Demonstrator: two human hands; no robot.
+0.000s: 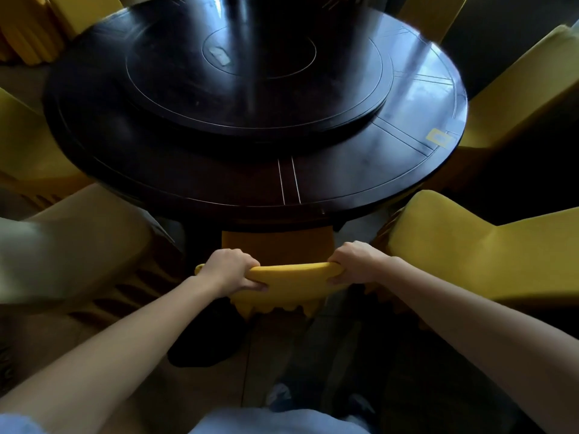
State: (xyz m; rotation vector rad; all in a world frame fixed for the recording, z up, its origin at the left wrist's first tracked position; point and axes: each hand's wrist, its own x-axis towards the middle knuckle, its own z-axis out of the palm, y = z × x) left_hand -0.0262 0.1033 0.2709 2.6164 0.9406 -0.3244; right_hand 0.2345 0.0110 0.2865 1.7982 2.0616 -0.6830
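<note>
Yellow-covered chair back [289,272]: top edge was gripped by left hand [230,270] and right hand [355,261], seat tucked under round dark tabletop [360,170].

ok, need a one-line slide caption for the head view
Left hand and right hand grip the top of a yellow-covered chair tucked at a dark round table.

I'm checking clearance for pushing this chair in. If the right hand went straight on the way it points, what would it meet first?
Likely the rim of the round table, beyond the chair seat tucked under it. The right hand grips the chair back; depth is unclear, so it might pass above the rim.
</note>
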